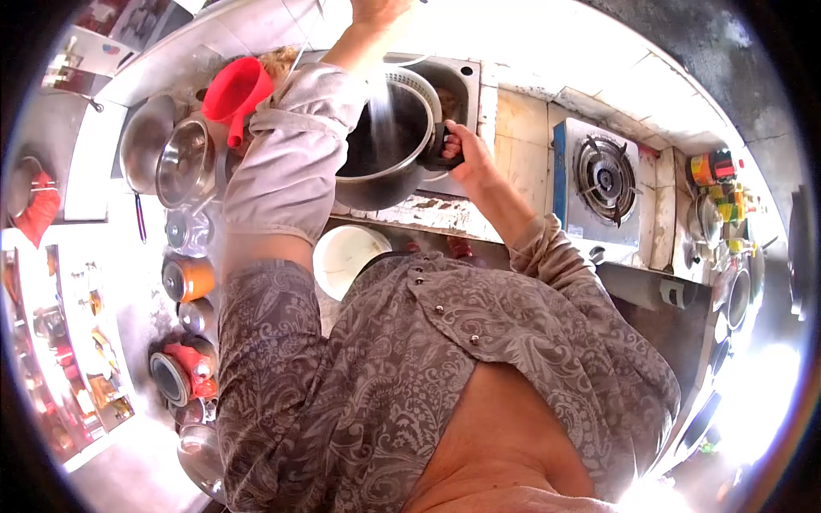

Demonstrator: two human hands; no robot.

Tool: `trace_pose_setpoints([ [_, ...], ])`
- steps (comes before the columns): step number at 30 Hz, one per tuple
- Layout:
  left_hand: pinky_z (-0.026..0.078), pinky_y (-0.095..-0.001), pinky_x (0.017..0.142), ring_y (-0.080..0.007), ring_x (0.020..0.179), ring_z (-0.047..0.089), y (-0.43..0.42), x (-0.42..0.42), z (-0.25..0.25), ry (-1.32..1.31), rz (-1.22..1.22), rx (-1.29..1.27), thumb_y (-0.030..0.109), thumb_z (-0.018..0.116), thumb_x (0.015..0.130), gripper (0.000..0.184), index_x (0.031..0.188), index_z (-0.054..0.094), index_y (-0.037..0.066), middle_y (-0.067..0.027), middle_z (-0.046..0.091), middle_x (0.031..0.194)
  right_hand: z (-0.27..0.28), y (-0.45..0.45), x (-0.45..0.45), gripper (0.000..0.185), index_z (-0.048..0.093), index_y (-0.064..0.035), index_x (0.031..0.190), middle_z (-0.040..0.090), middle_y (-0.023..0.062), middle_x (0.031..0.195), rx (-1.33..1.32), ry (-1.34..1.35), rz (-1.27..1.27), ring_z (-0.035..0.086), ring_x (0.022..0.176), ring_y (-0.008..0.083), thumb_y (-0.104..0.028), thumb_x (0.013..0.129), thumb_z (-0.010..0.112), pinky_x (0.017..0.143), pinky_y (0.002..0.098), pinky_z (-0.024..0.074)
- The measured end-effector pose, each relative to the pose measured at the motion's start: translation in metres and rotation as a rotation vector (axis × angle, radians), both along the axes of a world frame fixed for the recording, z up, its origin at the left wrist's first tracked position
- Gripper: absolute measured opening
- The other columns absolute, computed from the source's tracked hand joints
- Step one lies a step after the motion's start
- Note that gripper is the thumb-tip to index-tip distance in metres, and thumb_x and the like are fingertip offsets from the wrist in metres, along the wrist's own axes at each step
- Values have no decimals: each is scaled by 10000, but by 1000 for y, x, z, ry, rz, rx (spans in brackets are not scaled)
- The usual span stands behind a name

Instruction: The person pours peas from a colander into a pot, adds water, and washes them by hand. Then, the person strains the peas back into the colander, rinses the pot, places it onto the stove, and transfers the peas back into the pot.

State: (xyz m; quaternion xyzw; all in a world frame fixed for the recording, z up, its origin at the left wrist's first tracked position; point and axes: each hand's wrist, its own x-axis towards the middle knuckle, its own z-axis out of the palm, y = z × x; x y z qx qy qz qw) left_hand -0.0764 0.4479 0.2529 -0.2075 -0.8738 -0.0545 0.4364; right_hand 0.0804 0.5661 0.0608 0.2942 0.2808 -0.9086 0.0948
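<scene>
My right hand (463,154) is closed round the black side handle of a large dark pot (376,190). The pot sits at the metal sink (469,79), and a whitish stream of water falls into it. A perforated light-coloured rim shows along the pot's far side. My left hand (382,10) is raised beyond the sink at the top edge of the view, and its fingers are cut off. The left sleeve (286,158) passes beside the pot.
A red dipper (233,92) and steel bowls (183,164) are left of the sink. A white bucket (349,256) stands below the counter edge. On the right is a gas stove (603,184), with bottles and packets (727,192) beyond it. Jars (188,280) line the left.
</scene>
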Motion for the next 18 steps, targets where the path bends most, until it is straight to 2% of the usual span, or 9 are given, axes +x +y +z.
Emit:
trace_pose_setpoints([
  [3,488,-425,615,-343,704,603,-14,-18,-7,-122,-219,109,182,531,812,178,828,560,6,-134,614,705,2,-3,14,93,529,-81,791,406,-34,553,-30,10,20,380,468,80,-115,849,593,410,239,310],
  [4,480,-421,657,-343,767,601,-21,6,11,-321,-295,156,135,502,817,160,878,564,0,-145,614,755,5,-1,19,135,497,-101,761,386,-45,543,-18,18,21,357,450,70,-123,855,591,395,227,291],
  [6,466,-394,785,-304,912,588,-58,5,-2,-359,-757,266,119,503,830,211,1016,568,43,-182,605,949,14,4,31,228,432,-142,700,346,-68,523,2,29,19,311,413,51,-138,868,586,367,203,253],
  [8,327,-336,1026,-281,1179,452,-71,51,23,-537,-767,453,127,514,855,358,1210,468,113,-185,452,1277,17,17,42,126,498,-119,780,341,-72,526,30,56,35,299,408,47,-146,876,574,364,207,246],
  [10,441,-402,872,-292,1013,549,-112,54,-8,-530,-463,586,228,539,862,307,1108,500,49,-167,556,1080,21,32,50,66,539,-100,841,339,-73,528,63,95,52,297,407,46,-146,879,568,364,207,249],
  [12,487,-440,766,-322,856,614,-107,103,-6,-805,-91,635,219,490,882,220,899,570,15,-195,623,846,28,39,60,108,576,-63,946,359,-65,547,92,134,53,321,417,50,-120,855,587,377,220,267],
  [14,501,-444,657,-354,741,625,-89,121,-63,-865,-276,-23,176,431,878,228,802,570,12,-218,600,705,35,41,65,146,574,-57,984,357,-65,548,136,150,70,321,419,48,-118,853,589,380,215,265],
  [16,474,-427,651,-373,771,608,-73,128,-125,-1144,-501,-449,164,445,869,203,955,563,23,-231,584,809,34,39,66,204,569,-60,1036,358,-66,551,154,157,68,318,421,46,-128,847,603,385,212,259],
  [18,511,-436,642,-354,753,640,-65,125,-177,-1021,-540,-504,154,465,840,226,945,616,22,-190,647,855,29,39,68,209,571,-66,1038,359,-67,552,167,177,81,317,422,46,-134,844,610,386,213,257],
])
